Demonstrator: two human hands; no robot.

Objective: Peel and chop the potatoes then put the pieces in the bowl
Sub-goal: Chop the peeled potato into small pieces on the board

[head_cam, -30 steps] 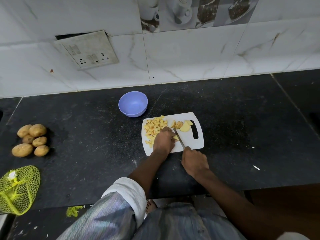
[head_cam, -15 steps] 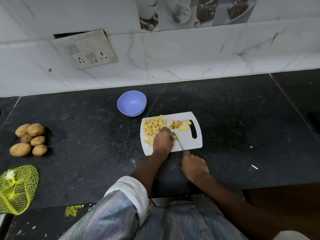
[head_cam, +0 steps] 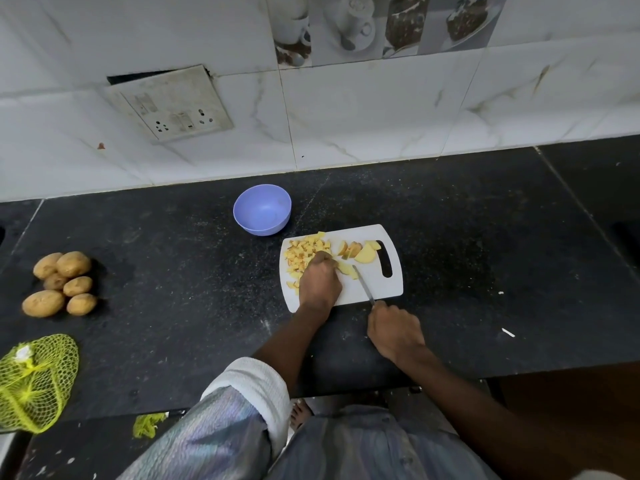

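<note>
Since half a second ago the knife has drawn back a little toward the lower right of the cutting board, its tip now just beside the potato piece under the left fingers; the rest of the counter looks unchanged.

At the lower left edge of the frame lies a yellow mesh bag, slumped on the black counter. Above it, at mid left, six whole unpeeled potatoes sit bunched together, touching. A scrap of yellow-green netting lies near the bottom, left of the rolled-up sleeve.

Toward the centre, a blue bowl stands upright just beyond the board's upper left corner. On the board's left part is a heap of chopped pieces. The left hand rests over the heap's right edge, fingers curled down on the potato piece. Larger cut chunks lie on the upper part of the board, near its handle slot.

Right of that, the right hand is clamped round the knife handle, off the board's lower edge, blade angled up and left onto the board.
</note>
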